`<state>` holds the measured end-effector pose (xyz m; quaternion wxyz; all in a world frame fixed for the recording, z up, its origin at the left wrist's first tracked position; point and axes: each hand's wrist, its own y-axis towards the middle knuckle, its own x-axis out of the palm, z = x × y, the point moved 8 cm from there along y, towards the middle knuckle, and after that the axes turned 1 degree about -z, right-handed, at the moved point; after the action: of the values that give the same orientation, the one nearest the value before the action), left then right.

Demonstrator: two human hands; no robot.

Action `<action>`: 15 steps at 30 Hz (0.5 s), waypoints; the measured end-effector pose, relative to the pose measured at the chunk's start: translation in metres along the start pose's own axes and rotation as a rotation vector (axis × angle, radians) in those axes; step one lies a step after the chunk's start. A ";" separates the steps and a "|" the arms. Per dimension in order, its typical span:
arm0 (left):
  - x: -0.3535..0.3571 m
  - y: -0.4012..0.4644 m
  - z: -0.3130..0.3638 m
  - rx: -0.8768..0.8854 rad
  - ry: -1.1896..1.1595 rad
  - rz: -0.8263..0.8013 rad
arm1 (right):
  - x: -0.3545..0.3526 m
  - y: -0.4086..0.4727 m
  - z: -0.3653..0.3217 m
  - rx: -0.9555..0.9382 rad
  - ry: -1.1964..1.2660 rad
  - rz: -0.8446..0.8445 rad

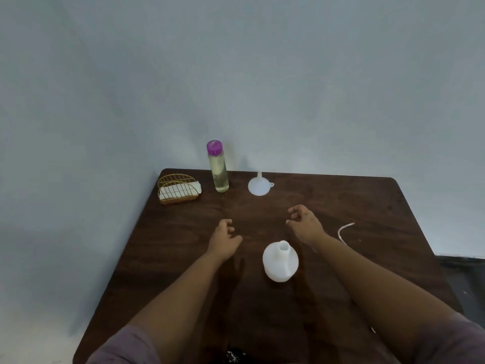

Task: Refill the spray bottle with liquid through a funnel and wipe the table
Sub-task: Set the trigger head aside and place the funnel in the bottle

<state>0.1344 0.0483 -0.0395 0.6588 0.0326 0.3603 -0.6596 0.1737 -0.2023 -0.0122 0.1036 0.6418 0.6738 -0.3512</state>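
Early in the refill, judging by the layout: white spray bottle (280, 261) upright on the dark wooden desk (367, 206), neck open, sprayer head off. Left hand (225, 239) just left of the bottle, right hand (305, 224) just beyond it to the right; fingers of both loosely curled, gripping nothing. White funnel (258, 185) well beyond the bottle, mouth down, spout up. Purple-capped clear bottle (217, 166) of pale liquid left of the funnel; gold wire napkin holder (178, 189) further left. Thin white tube (343, 231) right of the bottle. Next, probably: fetch funnel, invert, seat spout in neck. No readable labels or writing.
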 end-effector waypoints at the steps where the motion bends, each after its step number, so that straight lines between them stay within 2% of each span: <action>1: -0.001 0.010 0.006 0.000 0.018 -0.008 | 0.003 0.008 -0.002 0.022 0.021 0.002; 3: 0.001 0.026 0.021 0.050 0.114 -0.041 | 0.009 0.025 -0.006 0.057 0.041 -0.004; 6: 0.013 0.047 0.047 0.231 0.470 -0.122 | 0.019 0.055 -0.008 0.131 0.055 -0.018; 7: 0.016 0.054 0.053 0.259 0.522 -0.144 | 0.021 0.066 -0.006 0.167 0.062 -0.015; 9: 0.020 0.077 0.060 0.243 0.495 -0.153 | 0.023 0.089 -0.008 0.206 0.075 -0.002; 15: 0.018 0.156 0.069 0.037 0.141 -0.132 | 0.022 0.162 -0.029 0.195 0.002 0.017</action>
<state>0.3016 0.0172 -0.0655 0.5863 0.0674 0.3948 -0.7042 0.3312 -0.1789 -0.0589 0.0429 0.6550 0.6309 -0.4137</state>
